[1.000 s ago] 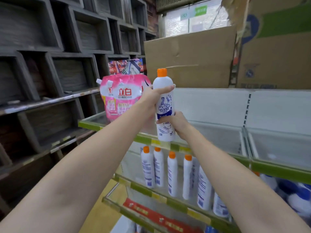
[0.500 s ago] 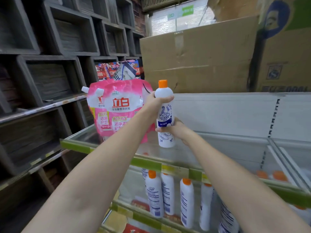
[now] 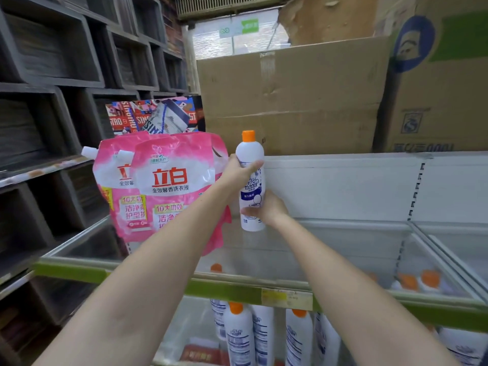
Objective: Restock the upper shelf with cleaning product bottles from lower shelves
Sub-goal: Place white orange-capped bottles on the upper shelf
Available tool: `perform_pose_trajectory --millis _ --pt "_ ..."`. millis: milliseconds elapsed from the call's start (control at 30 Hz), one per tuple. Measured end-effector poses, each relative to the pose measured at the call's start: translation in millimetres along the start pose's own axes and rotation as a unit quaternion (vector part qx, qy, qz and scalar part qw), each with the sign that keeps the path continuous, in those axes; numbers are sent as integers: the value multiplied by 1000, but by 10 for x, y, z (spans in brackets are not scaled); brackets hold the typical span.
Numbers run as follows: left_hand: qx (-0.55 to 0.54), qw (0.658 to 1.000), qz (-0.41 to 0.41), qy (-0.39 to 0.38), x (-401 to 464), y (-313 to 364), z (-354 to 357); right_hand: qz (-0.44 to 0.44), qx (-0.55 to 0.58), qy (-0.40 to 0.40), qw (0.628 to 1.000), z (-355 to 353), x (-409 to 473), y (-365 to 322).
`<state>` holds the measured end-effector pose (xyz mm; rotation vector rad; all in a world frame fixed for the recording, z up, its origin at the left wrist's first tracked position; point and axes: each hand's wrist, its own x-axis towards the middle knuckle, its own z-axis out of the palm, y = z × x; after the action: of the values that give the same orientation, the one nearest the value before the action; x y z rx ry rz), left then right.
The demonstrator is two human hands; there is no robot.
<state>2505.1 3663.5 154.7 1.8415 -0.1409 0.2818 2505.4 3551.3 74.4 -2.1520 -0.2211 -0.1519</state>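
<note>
A white cleaner bottle (image 3: 250, 191) with an orange cap stands upright over the back of the upper shelf (image 3: 343, 260), right of the pink pouches. My left hand (image 3: 239, 171) grips its upper body just below the shoulder. My right hand (image 3: 266, 210) holds its lower part from the right. I cannot tell whether its base touches the shelf floor. Several matching white bottles (image 3: 239, 336) with orange caps stand in a row on the lower shelf, under the green rail (image 3: 232, 290).
Pink detergent pouches (image 3: 169, 191) stand at the left end of the upper shelf. Large cardboard boxes (image 3: 293, 99) sit on top of the unit behind. Dark wooden cubbies (image 3: 47, 114) line the left. A clear divider (image 3: 433, 249) splits the shelf at the right.
The bottle has risen above the green rail and gone back into the upper shelf, both hands still on it. My view has moved closer and higher.
</note>
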Motion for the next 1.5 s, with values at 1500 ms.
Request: perform_pose_trajectory --millis 1500 --pt "200 979 27 23 -1596 -236 -621 59 43 76 994 107 -1482 -265"
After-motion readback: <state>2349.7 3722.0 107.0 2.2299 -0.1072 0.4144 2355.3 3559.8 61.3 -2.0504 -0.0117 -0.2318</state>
